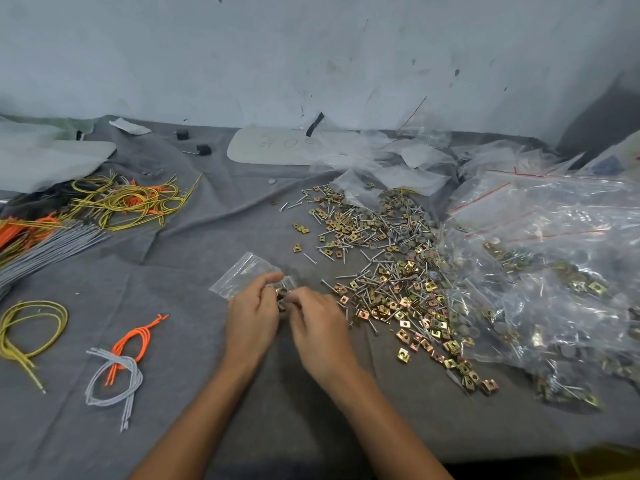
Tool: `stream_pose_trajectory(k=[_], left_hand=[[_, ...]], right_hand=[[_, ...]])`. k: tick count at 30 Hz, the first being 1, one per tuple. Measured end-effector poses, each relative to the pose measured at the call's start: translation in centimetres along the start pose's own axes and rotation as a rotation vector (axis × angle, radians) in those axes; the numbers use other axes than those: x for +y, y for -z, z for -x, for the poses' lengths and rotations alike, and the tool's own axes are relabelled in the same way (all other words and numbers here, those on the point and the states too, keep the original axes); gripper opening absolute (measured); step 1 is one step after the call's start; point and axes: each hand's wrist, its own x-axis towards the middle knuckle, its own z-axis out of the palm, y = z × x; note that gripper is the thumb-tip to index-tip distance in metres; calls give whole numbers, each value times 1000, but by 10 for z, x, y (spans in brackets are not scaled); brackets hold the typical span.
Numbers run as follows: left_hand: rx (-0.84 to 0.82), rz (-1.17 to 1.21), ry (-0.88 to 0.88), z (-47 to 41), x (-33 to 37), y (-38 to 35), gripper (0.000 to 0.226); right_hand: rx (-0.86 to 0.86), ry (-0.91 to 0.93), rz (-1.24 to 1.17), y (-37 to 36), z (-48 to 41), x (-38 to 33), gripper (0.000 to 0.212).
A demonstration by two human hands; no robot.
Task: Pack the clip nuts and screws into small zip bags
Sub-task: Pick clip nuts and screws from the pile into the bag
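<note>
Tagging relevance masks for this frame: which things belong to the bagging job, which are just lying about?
Job: small clear zip bag gripped by the left hand, right hand at its mouth; loose pile of brass clip nuts and silver screws; large clear bags of packed hardware.
Lying about: yellow cord loops; orange and grey cord bundle; two small black blocks; white sheet.

Bag point(242, 276) lies centre on cloth point(194, 393), left hand point(251, 315) and right hand point(318, 325) at its near end. Nuts and screws point(381, 271) right of it; filled bags point(540, 271) farther right. Cords point(121, 199) left.
</note>
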Motion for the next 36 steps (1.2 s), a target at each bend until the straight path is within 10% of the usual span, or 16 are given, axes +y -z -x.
stream_pose_trajectory(k=[24,36], left_hand=[[-24,-33,-76,1,-5,0,46],[17,-26,-70,-3,-13,-5,42]], right_hand=[[-1,93,-125,5,16,19,32],[-26,-233,407,116,-132,137,21]])
